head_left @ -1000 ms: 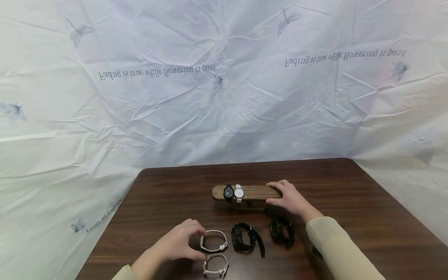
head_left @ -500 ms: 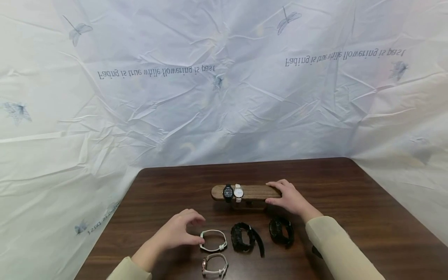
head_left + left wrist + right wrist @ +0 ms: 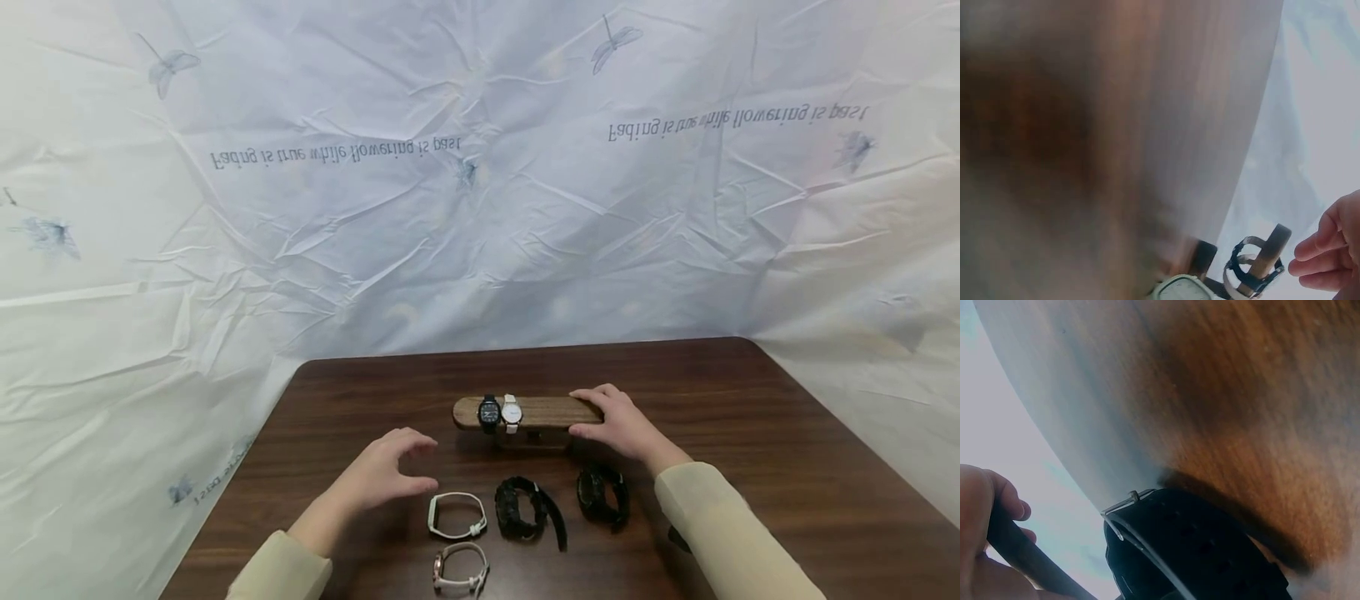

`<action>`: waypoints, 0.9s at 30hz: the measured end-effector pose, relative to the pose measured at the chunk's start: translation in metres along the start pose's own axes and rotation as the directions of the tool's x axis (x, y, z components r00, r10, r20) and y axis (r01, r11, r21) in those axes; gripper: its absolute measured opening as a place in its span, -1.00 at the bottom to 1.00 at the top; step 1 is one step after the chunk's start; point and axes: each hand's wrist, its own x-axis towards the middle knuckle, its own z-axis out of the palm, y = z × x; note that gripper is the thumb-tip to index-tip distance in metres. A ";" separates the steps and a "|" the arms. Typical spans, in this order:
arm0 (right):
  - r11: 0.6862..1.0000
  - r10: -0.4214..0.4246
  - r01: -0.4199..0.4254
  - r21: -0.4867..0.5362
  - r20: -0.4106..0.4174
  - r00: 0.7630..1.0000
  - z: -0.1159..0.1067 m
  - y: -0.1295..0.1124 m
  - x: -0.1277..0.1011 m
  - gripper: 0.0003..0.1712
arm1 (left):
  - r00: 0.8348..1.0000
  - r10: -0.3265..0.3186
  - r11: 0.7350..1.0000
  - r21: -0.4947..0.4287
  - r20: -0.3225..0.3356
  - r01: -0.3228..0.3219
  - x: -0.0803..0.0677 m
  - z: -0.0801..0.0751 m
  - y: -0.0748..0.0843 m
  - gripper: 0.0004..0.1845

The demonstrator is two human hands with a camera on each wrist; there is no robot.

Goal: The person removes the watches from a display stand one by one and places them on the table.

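A wooden watch stand (image 3: pixel 547 412) stands mid-table with a black watch (image 3: pixel 489 414) and a white watch (image 3: pixel 512 413) strapped round its bar. My right hand (image 3: pixel 594 415) grips the bar's right end; in the right wrist view its fingers (image 3: pixel 985 500) curl round the dark bar (image 3: pixel 1029 559). My left hand (image 3: pixel 422 465) hovers with loosely spread fingers and holds nothing, just left of a white-strap watch (image 3: pixel 456 515) lying on the table (image 3: pixel 750 433). In the left wrist view the stand (image 3: pixel 1266 259) and the left hand's fingertips (image 3: pixel 1325 247) show at the lower right.
Near the front edge lies a pale pink watch (image 3: pixel 459 571). Two black watches (image 3: pixel 525 510) (image 3: pixel 602 493) lie to the right of the white-strap one; one of them fills the right wrist view (image 3: pixel 1197 553). A creased white printed sheet (image 3: pixel 480 208) hangs behind the table.
My left hand has let go of the white-strap watch and drawn back up and to the left. The watch stays on the table. The right hand has not moved.
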 end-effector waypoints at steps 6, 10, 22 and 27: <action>1.000 0.003 -0.003 0.000 -0.005 1.000 -0.003 0.001 -0.002 -0.26 | 1.000 -0.014 1.000 -0.002 0.014 0.014 0.016 -0.007 0.000 -0.44; 1.000 0.005 -0.005 -0.002 -0.009 1.000 -0.006 0.002 -0.005 -0.26 | 1.000 -0.026 1.000 -0.012 0.017 0.026 0.027 -0.008 0.000 -0.42; 1.000 -0.028 0.028 -0.003 0.002 1.000 -0.002 0.001 -0.001 -0.26 | 0.995 -0.099 0.995 -0.020 -0.014 0.099 0.043 -0.001 -0.002 -0.39; 1.000 -0.027 0.027 -0.006 0.011 1.000 -0.004 -0.002 0.000 -0.26 | 0.995 -0.096 0.995 -0.023 -0.021 0.096 0.050 0.005 -0.002 -0.38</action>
